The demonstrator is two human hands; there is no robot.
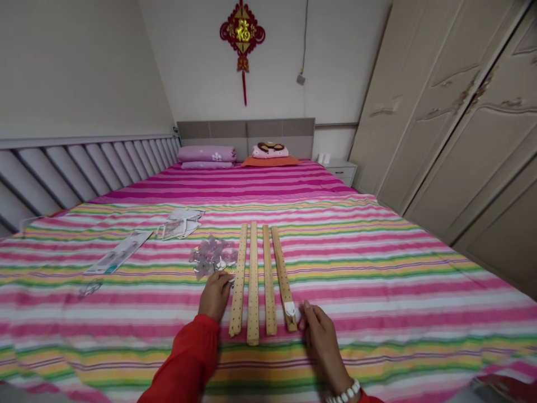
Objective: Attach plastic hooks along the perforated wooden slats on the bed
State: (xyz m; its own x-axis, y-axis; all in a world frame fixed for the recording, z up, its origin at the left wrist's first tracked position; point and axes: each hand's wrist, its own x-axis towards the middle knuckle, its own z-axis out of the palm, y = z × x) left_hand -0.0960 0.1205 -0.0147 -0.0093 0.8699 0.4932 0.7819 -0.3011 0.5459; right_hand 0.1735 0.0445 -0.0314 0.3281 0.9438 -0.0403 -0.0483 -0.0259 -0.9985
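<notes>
Four perforated wooden strips (253, 280) lie side by side on one striped bedsheet (377, 268), at the centre of the frame. One white adhesive hook (290, 309) sits on the rightmost strip, near its lower end. The right hand (321, 336) is just beside that end, fingers curled; whether they grip anything, I cannot tell. Left of the strips is one heap of translucent-backed hooks (210, 258), too jumbled to count. At its lower edge, the left hand (215, 294) has bent fingers at one small shiny piece (231, 279); whether they grip it is unclear. One long flat package (119, 253) lies at left.
</notes>
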